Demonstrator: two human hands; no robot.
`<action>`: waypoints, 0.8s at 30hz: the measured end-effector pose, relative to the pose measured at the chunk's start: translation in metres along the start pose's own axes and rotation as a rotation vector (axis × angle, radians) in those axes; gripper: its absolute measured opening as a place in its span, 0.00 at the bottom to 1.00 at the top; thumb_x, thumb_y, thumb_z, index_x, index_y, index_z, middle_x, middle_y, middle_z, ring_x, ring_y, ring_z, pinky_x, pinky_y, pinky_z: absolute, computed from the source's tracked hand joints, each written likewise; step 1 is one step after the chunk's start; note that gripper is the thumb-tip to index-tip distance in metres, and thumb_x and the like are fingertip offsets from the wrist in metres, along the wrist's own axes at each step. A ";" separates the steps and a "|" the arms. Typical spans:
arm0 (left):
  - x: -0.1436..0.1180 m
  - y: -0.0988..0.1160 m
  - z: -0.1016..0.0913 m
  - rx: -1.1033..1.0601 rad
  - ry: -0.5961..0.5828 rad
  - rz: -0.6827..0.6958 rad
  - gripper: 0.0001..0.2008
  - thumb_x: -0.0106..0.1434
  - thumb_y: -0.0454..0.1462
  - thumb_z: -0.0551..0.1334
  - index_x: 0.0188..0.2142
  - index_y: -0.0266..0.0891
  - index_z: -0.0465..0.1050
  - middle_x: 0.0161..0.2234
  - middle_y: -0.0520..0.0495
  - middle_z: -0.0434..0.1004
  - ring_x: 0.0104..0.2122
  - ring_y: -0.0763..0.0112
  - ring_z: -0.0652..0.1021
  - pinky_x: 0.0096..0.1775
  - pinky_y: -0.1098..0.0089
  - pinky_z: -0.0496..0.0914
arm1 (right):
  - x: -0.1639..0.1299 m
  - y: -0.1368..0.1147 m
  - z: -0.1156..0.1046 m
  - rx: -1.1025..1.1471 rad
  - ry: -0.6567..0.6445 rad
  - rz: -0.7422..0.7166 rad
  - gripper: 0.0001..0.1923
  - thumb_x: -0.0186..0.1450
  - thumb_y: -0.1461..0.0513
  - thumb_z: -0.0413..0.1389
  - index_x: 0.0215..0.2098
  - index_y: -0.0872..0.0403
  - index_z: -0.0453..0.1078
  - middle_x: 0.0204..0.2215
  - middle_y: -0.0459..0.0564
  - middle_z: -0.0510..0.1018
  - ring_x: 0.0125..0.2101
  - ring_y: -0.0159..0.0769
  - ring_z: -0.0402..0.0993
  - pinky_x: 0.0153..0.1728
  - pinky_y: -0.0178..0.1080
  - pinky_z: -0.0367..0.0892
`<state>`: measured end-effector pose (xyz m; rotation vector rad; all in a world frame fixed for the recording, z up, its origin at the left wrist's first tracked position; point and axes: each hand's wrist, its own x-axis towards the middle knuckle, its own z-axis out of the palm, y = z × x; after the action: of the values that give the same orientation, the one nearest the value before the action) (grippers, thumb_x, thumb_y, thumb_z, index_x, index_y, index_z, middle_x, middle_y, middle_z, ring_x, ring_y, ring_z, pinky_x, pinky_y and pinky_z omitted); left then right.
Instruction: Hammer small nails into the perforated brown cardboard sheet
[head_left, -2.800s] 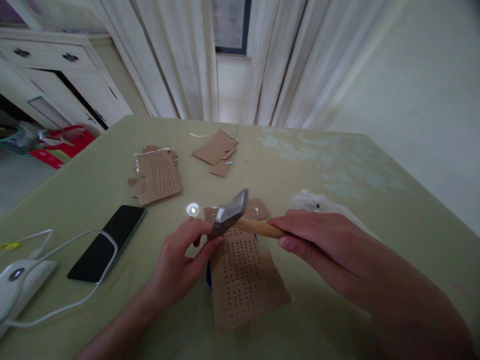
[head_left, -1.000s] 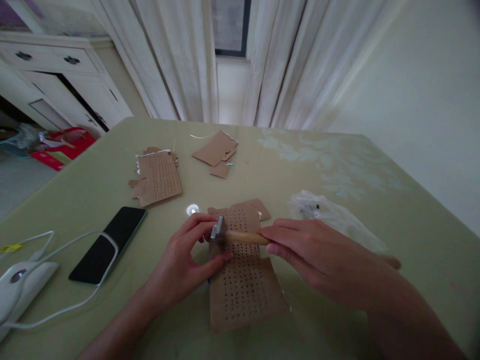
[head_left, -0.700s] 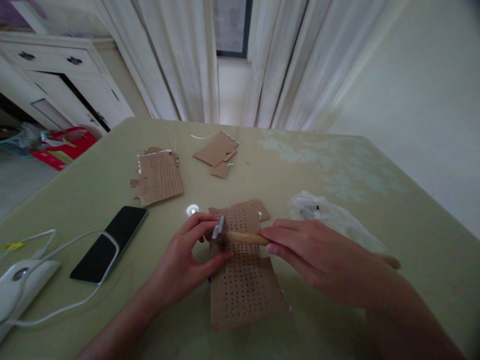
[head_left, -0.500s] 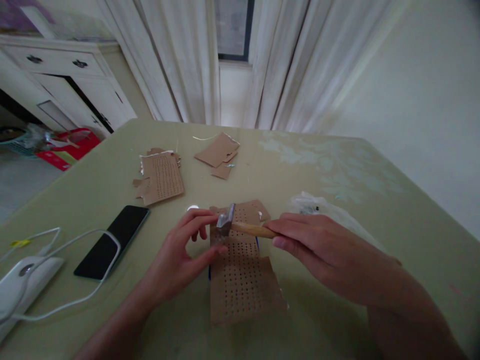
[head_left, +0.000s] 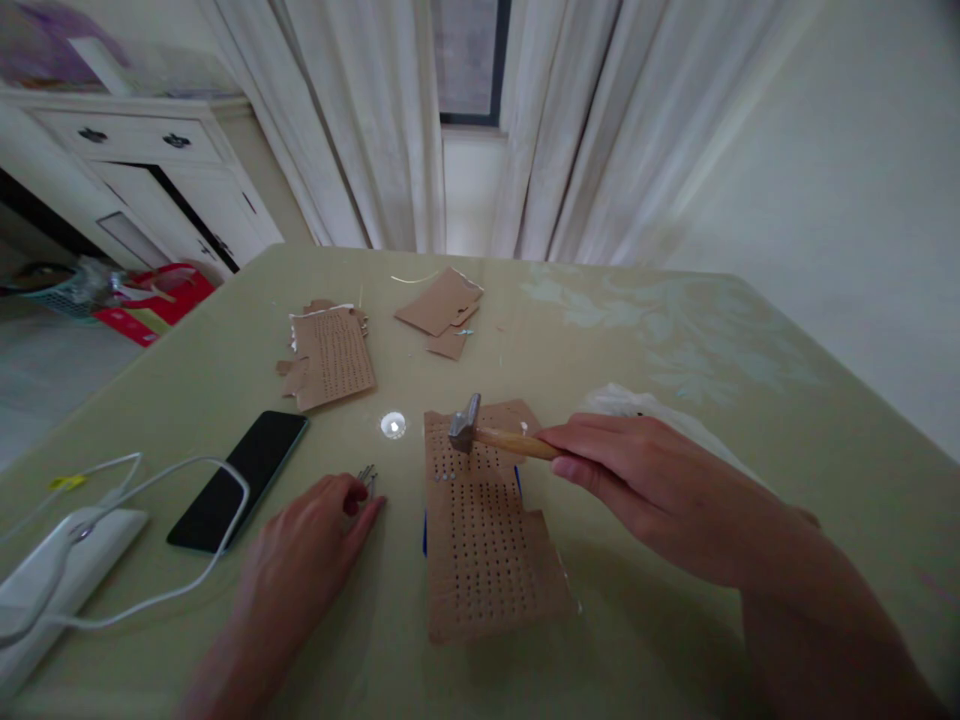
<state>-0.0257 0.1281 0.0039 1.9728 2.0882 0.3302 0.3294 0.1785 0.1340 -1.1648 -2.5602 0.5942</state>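
Observation:
A hammer [head_left: 514, 442] with a wooden handle is gripped in my right hand [head_left: 645, 490], its metal head over the upper part of a perforated cardboard sheet [head_left: 487, 560]. Three small shiny nail heads [head_left: 445, 477] show in the cardboard, just below the hammer head. Left of the sheet, my left hand [head_left: 307, 550] rests low at the table with curled fingers, thumb and fingertips closed around a few thin nails [head_left: 367, 475]. Something blue [head_left: 425, 533] peeks from under the cardboard.
A phone [head_left: 240, 480], a white power strip [head_left: 67, 580] and its cable lie left. Another perforated cardboard piece [head_left: 334, 355] and plain scraps [head_left: 442, 303] lie farther back. A clear plastic bag [head_left: 637, 402] sits behind my right hand. A round shiny spot [head_left: 393, 425] is beside the sheet.
My left hand has moved off the cardboard, leftward and down to the nails on the table side. The hammer has shifted slightly up and right, exposing the nail heads.

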 end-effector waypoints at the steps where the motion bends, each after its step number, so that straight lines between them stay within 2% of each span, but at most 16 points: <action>1: 0.001 0.002 0.003 0.019 -0.004 -0.005 0.17 0.74 0.50 0.58 0.37 0.45 0.79 0.37 0.44 0.88 0.35 0.52 0.86 0.36 0.61 0.69 | 0.000 0.000 0.000 -0.002 0.003 0.000 0.15 0.83 0.60 0.50 0.50 0.52 0.80 0.45 0.53 0.88 0.43 0.46 0.83 0.46 0.47 0.71; 6: 0.009 0.011 0.006 0.127 0.011 0.016 0.15 0.75 0.43 0.55 0.35 0.44 0.76 0.36 0.43 0.87 0.35 0.54 0.86 0.34 0.63 0.67 | -0.002 0.000 0.002 -0.019 0.001 0.000 0.15 0.83 0.61 0.51 0.48 0.52 0.81 0.45 0.54 0.88 0.42 0.46 0.83 0.45 0.46 0.72; 10: 0.015 0.020 -0.005 0.080 0.055 -0.007 0.15 0.74 0.44 0.55 0.35 0.43 0.76 0.34 0.43 0.86 0.34 0.55 0.85 0.36 0.62 0.69 | -0.003 0.001 0.003 -0.032 0.006 -0.016 0.14 0.83 0.61 0.51 0.49 0.51 0.80 0.45 0.53 0.88 0.42 0.45 0.83 0.45 0.45 0.72; 12: 0.018 0.026 -0.014 -0.032 0.083 -0.007 0.15 0.73 0.46 0.58 0.36 0.43 0.78 0.30 0.47 0.83 0.30 0.58 0.83 0.35 0.63 0.69 | -0.004 0.002 0.002 -0.039 0.011 -0.016 0.15 0.83 0.60 0.50 0.51 0.52 0.80 0.45 0.53 0.88 0.43 0.46 0.83 0.46 0.45 0.71; 14: 0.023 0.033 -0.024 -0.199 0.120 0.055 0.15 0.72 0.49 0.61 0.41 0.43 0.82 0.28 0.50 0.82 0.27 0.62 0.80 0.34 0.64 0.70 | -0.005 0.003 0.001 -0.050 0.017 -0.010 0.15 0.84 0.60 0.50 0.53 0.52 0.80 0.46 0.53 0.88 0.44 0.46 0.83 0.47 0.47 0.70; 16: 0.028 0.043 -0.033 -0.373 0.175 0.173 0.16 0.73 0.49 0.64 0.49 0.44 0.83 0.33 0.51 0.85 0.28 0.65 0.80 0.33 0.66 0.71 | -0.005 0.004 -0.001 -0.057 0.026 -0.009 0.16 0.84 0.59 0.49 0.54 0.52 0.79 0.46 0.53 0.88 0.45 0.47 0.83 0.48 0.47 0.70; 18: 0.033 0.054 -0.036 -0.522 0.222 0.286 0.14 0.74 0.46 0.65 0.53 0.46 0.84 0.39 0.50 0.88 0.34 0.66 0.82 0.36 0.68 0.74 | -0.005 0.006 -0.003 -0.060 0.029 -0.009 0.16 0.84 0.59 0.49 0.54 0.52 0.80 0.46 0.52 0.88 0.44 0.46 0.83 0.47 0.47 0.70; 20: 0.037 0.064 -0.033 -0.648 0.219 0.344 0.09 0.74 0.44 0.67 0.48 0.46 0.86 0.41 0.49 0.89 0.37 0.67 0.83 0.38 0.69 0.75 | -0.006 0.006 -0.004 -0.065 0.036 -0.003 0.17 0.84 0.59 0.48 0.54 0.51 0.80 0.46 0.52 0.88 0.44 0.46 0.83 0.47 0.47 0.70; 24: 0.042 0.070 -0.015 -0.832 0.092 0.329 0.06 0.71 0.42 0.70 0.41 0.44 0.87 0.36 0.50 0.89 0.32 0.69 0.81 0.33 0.71 0.72 | -0.008 0.006 -0.007 -0.077 0.045 0.021 0.17 0.84 0.59 0.49 0.54 0.51 0.80 0.46 0.52 0.88 0.44 0.47 0.84 0.47 0.47 0.70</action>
<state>0.0333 0.1737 0.0404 1.7441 1.2992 1.1489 0.3413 0.1776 0.1363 -1.2169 -2.5569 0.4721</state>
